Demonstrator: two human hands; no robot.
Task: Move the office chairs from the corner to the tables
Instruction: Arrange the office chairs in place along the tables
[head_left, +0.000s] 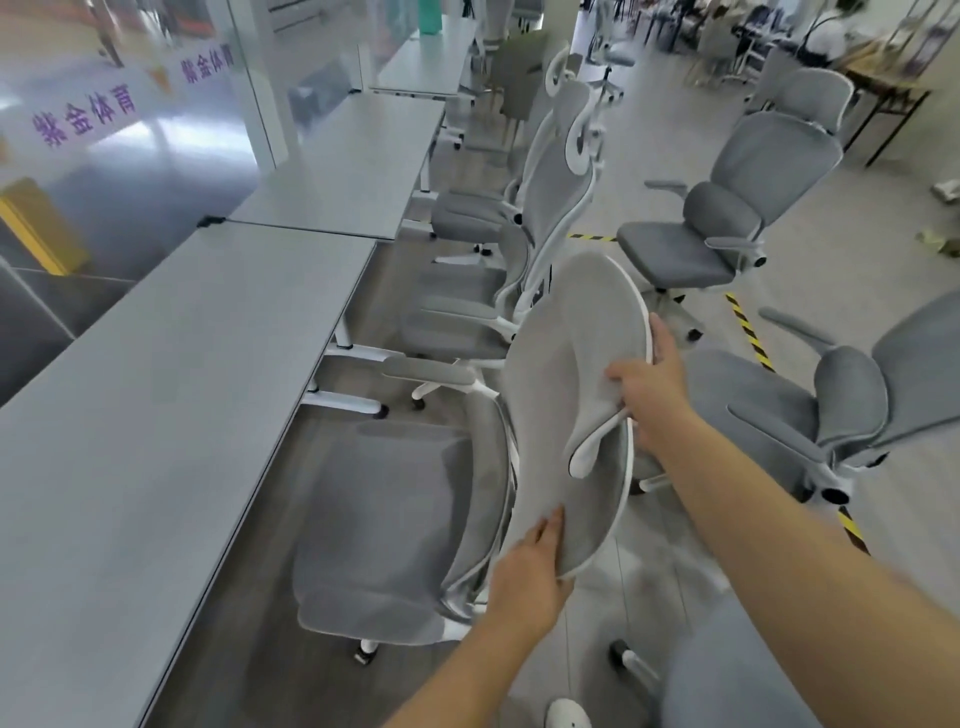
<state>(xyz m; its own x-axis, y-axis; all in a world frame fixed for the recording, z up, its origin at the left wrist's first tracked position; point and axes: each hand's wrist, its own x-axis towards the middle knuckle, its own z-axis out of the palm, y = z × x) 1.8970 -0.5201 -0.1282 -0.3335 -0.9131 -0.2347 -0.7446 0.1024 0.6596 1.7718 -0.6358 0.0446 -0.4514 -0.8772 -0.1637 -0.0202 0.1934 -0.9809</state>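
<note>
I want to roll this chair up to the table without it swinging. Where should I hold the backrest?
Grip the backrest by its white rim on both edges, from behind, as the left hand and right hand do now. The rim is firm; the mesh would likely give. Two hands apart should limit swivel.

The chair backrest (566, 395) at centre frame is pale grey woven mesh cloth, matt, edged by a smooth white plastic rim. Its seat (379, 525) at lower left looks like darker grey fabric. The tables (171, 395) along the left have smooth, faintly sheened grey tops, and the floor (675, 171) at upper right is glossy.
</note>
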